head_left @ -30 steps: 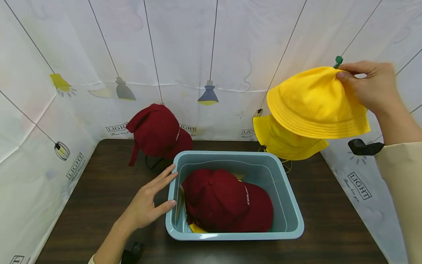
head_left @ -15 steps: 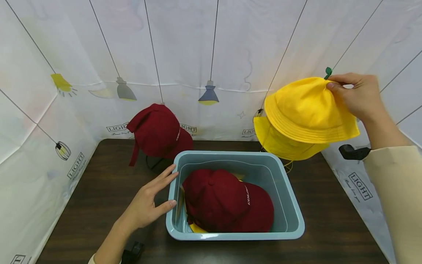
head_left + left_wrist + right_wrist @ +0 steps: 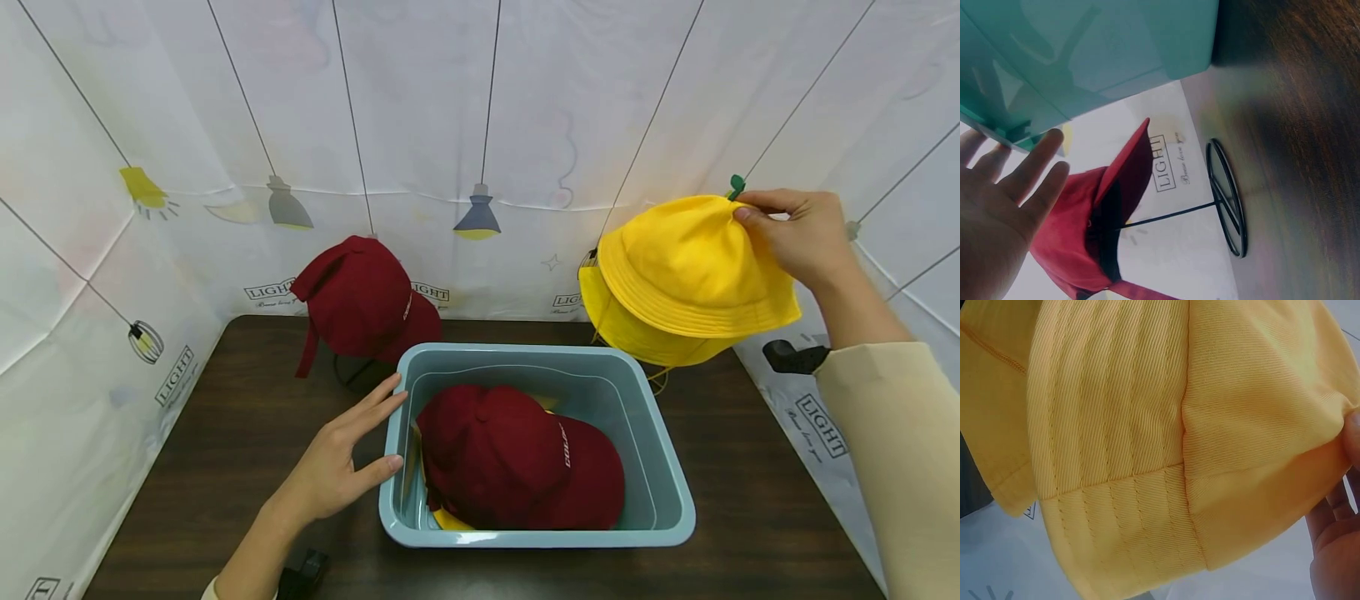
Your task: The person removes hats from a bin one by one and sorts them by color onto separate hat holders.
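My right hand (image 3: 806, 233) pinches a yellow bucket hat (image 3: 690, 267) at the top of its crown, beside a green sprout ornament (image 3: 737, 187). In the right wrist view, the stitched brim fills much of the picture. Behind and below it, a second yellow hat (image 3: 603, 304) is partly covered by the first. A light-blue plastic bin (image 3: 540, 538) holds a dark red baseball cap (image 3: 517, 458), with bits of yellow fabric (image 3: 450, 521) showing under it. The straight fingers of my left hand (image 3: 330, 467) touch the bin's left rim.
Another dark red cap (image 3: 356, 300) hangs on a black wire stand (image 3: 1227, 199) at the back left of the dark wooden table (image 3: 225, 433). A printed white sheet (image 3: 420, 100) rises behind. Thin yellow cord (image 3: 660, 377) hangs by the bin's back right corner.
My right hand has come down and to the left with the yellow bucket hat, which now overlaps more of the second yellow hat. The left hand stays at the rim.
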Action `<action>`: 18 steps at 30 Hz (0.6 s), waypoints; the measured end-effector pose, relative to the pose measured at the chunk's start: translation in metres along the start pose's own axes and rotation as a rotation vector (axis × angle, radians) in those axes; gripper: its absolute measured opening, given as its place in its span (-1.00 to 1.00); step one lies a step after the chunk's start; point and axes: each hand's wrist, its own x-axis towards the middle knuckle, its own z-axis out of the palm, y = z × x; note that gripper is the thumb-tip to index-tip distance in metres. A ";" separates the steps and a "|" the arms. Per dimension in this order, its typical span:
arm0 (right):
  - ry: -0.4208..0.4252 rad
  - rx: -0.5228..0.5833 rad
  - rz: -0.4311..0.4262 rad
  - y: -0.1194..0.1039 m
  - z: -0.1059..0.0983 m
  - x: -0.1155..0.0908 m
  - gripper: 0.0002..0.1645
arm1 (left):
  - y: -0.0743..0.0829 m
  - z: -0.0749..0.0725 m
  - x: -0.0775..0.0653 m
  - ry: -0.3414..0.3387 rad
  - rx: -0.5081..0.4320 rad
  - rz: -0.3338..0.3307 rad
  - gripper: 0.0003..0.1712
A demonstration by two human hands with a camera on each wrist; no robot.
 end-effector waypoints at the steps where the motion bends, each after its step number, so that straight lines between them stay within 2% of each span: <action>1: 0.000 0.001 -0.001 0.001 0.001 0.000 -0.47 | 0.000 0.000 0.000 0.000 0.001 0.001 -0.15; 11: -0.022 0.017 -0.011 0.008 0.010 -0.001 -0.45 | 0.001 0.000 0.000 0.006 0.003 0.009 -0.15; 18: -0.032 -0.019 -0.027 0.011 0.020 -0.002 -0.42 | 0.000 0.001 -0.001 0.019 0.005 0.023 -0.16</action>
